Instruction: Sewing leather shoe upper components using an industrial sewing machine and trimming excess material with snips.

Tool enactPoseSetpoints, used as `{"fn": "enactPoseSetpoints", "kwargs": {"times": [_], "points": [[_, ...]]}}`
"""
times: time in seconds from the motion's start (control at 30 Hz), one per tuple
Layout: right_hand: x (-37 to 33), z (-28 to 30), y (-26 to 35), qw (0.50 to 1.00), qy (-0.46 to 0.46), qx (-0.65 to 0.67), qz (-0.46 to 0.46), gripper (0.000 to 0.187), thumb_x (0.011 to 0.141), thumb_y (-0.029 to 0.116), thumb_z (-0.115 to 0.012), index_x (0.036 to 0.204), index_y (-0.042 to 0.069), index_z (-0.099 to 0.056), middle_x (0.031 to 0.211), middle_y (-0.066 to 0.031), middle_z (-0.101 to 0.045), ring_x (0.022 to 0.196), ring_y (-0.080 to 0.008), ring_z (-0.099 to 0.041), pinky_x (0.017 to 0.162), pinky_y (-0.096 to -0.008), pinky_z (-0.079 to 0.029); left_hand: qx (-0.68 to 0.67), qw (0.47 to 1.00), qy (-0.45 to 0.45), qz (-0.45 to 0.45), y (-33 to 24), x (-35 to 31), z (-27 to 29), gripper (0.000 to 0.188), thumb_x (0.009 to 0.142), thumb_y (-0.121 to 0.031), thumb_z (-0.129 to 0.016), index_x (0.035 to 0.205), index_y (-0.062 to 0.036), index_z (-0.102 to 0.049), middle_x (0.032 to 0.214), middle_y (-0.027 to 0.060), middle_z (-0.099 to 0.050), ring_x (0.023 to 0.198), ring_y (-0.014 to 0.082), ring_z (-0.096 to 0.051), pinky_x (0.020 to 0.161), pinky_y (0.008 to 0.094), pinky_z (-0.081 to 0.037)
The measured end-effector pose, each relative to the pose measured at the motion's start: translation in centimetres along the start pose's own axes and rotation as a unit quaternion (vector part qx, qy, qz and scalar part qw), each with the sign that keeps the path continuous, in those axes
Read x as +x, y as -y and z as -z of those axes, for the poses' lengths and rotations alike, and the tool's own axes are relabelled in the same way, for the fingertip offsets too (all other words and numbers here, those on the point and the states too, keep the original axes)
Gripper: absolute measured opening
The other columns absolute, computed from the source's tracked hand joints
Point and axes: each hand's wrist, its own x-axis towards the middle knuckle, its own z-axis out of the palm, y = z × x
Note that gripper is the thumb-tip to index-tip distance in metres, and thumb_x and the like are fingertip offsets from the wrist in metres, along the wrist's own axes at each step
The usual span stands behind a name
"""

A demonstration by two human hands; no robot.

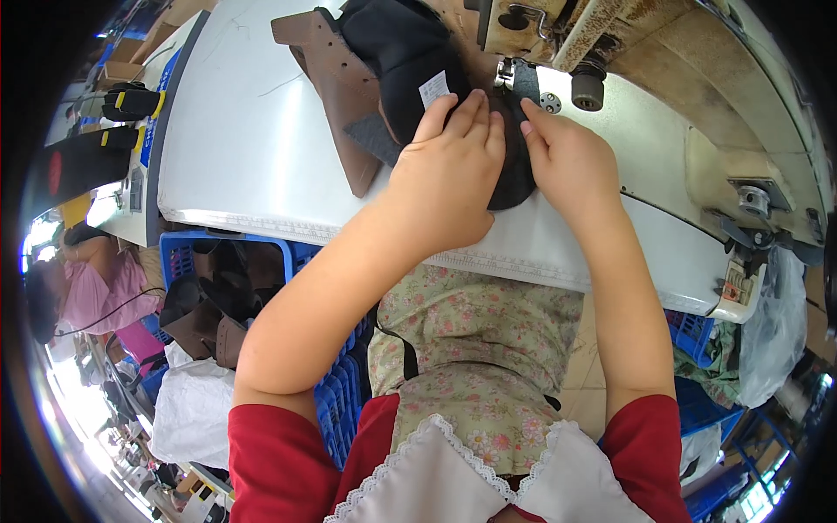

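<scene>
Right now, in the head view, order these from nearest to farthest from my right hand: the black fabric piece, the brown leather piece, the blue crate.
1. Black fabric piece: under the right hand, at the sewing machine foot.
2. Brown leather piece: to the left, on the white table.
3. Blue crate: lower left, below the table edge.

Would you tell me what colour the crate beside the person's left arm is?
The crate is blue, in the head view.

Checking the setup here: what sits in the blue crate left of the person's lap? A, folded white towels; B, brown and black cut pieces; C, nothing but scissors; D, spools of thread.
B: the blue crate below the table edge holds brown and black cut pieces, like the piece under both hands.
</scene>
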Motion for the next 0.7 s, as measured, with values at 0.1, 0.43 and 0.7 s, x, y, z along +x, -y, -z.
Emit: {"fn": "enactPoseSetpoints", "kwargs": {"times": [0.1, 0.43, 0.7], "points": [[-0.2, -0.4, -0.1, 0.997, -0.021, -0.062, 0.043, 0.028, 0.094, 0.022, -0.057, 0.113, 0.006, -0.069, 0.080, -0.0129, -0.070, 0.070, -0.0315, -0.068, 0.063, -0.0416, -0.054, -0.018, 1.000, 0.003, -0.014, 0.5, -0.1, 0.1, 0.083, 0.061, -0.020, -0.069, 0.135, 0.0119, -0.046, 0.140, 0.0261, -0.048, 0.140, 0.0318, -0.037, 0.117, 0.0456, -0.020], [-0.1, -0.6, -0.5, 0.992, -0.047, -0.081, 0.087, 0.027, 0.093, 0.021, -0.058, 0.111, 0.005, -0.069, 0.075, -0.0111, -0.068, 0.066, -0.0298, -0.066, 0.058, -0.0405, -0.052, -0.012, 0.999, 0.019, -0.041, 1.0, 0.0, 0.1, 0.084, 0.063, -0.019, -0.071, 0.137, 0.0083, -0.045, 0.141, 0.0254, -0.048, 0.141, 0.0317, -0.036, 0.117, 0.0474, -0.020], [0.1, -0.6, -0.4, 0.993, -0.034, -0.072, 0.082, 0.027, 0.094, 0.021, -0.057, 0.113, 0.006, -0.068, 0.076, -0.0112, -0.068, 0.067, -0.0302, -0.066, 0.060, -0.0408, -0.053, -0.035, 0.998, 0.017, -0.059, 2.0, 0.2, 0.2, 0.083, 0.062, -0.017, -0.071, 0.137, 0.0080, -0.046, 0.140, 0.0261, -0.048, 0.141, 0.0320, -0.035, 0.117, 0.0476, -0.020]]}}
